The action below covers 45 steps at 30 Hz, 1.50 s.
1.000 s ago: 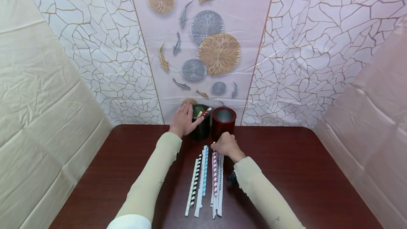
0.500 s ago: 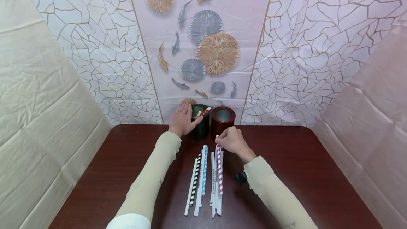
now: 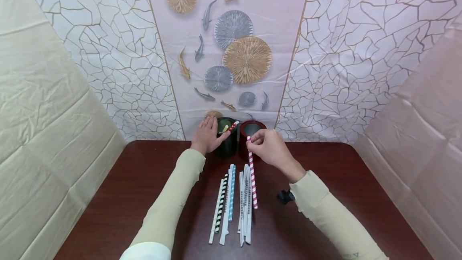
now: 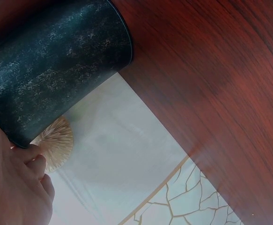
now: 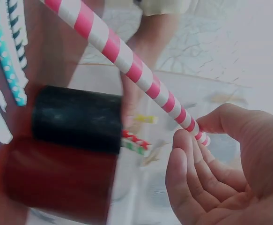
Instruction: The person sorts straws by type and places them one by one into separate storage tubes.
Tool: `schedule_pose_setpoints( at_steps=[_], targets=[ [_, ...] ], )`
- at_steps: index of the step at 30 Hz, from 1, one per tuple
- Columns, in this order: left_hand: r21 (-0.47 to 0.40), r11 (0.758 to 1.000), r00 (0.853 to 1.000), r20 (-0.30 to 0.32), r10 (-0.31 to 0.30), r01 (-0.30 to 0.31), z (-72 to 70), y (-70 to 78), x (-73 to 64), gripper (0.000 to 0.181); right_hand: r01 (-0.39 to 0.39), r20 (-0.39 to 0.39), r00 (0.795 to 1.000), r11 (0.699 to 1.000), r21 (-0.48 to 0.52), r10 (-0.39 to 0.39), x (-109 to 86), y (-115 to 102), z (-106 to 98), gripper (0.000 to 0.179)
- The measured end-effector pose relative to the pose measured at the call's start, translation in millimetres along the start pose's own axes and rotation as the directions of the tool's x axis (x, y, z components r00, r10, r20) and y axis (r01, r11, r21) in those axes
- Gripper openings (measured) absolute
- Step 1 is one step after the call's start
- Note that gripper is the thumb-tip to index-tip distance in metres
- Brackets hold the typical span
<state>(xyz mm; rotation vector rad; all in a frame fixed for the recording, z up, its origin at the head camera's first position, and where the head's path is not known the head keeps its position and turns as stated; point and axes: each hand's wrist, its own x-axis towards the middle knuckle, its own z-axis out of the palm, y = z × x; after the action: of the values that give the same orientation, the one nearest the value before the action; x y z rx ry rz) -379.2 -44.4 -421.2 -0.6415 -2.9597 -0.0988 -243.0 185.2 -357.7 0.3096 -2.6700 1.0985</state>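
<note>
My right hand (image 3: 270,146) pinches a pink-and-white striped paper straw (image 3: 252,175) near its upper end, between thumb and fingers. The straw slants down toward me, its top in front of the dark red cup (image 5: 61,178). My left hand (image 3: 206,135) rests against the left side of the black cup (image 3: 228,147), fingers together and thumb stretched along the near rim. Out of the black cup stick a yellow straw (image 5: 148,119), a red-and-white straw (image 5: 136,138) and a green-and-white straw (image 5: 133,147).
Between the arms lie a pale straw (image 3: 215,212), a black-and-white striped straw (image 3: 221,204), a blue dotted straw (image 3: 232,196) and several paper-wrapped straws (image 3: 245,208). A patterned cloth (image 3: 249,23) hangs behind the brown table (image 3: 151,196).
My right hand has lifted the pink striped straw off the wrapped straws and moved it up and forward, to the red cup's front. The left hand stays at the black cup.
</note>
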Motion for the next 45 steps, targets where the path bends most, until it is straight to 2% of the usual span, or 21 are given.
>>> schedule_pose_setpoints(
  at_steps=[7, 14, 21, 27, 30, 39, 42, 45],
  targets=[
    [-0.004, 1.0, 1.0, 0.012, 0.0, 0.0, 2.0, -2.2, 2.0, 0.096, 0.113, -0.059, 0.992, 0.993, -0.031, -0.114, 2.7, -25, -23, 0.012],
    [-0.009, 1.0, 1.0, 0.018, -0.001, 0.002, 2.3, -3.5, 3.3, 0.096, 0.222, -0.127, 0.965, 0.973, -0.056, -0.228, 9.1, -48, -44, 0.01],
    [-0.011, 1.0, 1.0, 0.022, -0.001, 0.001, 2.7, -3.6, 4.5, 0.097, 0.311, -0.237, 0.917, 0.947, -0.082, -0.322, 17.8, -63, -62, 0.011],
    [-0.001, 1.0, 0.999, 0.032, -0.004, 0.004, 2.2, -3.7, 4.9, 0.097, 0.341, -0.304, 0.887, 0.937, -0.078, -0.348, 27.3, -78, -72, 0.012],
    [-0.009, 1.0, 0.999, 0.036, -0.006, 0.007, 1.9, -4.2, 4.8, 0.098, 0.37, -0.342, 0.864, 0.927, -0.063, -0.368, 33.1, -86, -75, 0.011],
    [-0.01, 1.0, 1.0, 0.02, -0.004, 0.004, 1.4, -4.1, 4.0, 0.098, 0.49, -0.452, 0.769, 0.871, -0.036, -0.451, 48.5, -102, -78, 0.013],
    [-0.012, 1.0, 1.0, 0.017, -0.003, 0.003, 1.5, -3.8, 4.0, 0.098, 0.503, -0.476, 0.758, 0.865, -0.009, -0.446, 52.7, -104, -76, 0.013],
    [-0.016, 1.0, 1.0, 0.014, -0.002, 0.003, 1.9, -3.8, 4.1, 0.098, 0.498, -0.494, 0.761, 0.867, 0.029, -0.421, 57.2, -103, -72, 0.012]
  ],
)
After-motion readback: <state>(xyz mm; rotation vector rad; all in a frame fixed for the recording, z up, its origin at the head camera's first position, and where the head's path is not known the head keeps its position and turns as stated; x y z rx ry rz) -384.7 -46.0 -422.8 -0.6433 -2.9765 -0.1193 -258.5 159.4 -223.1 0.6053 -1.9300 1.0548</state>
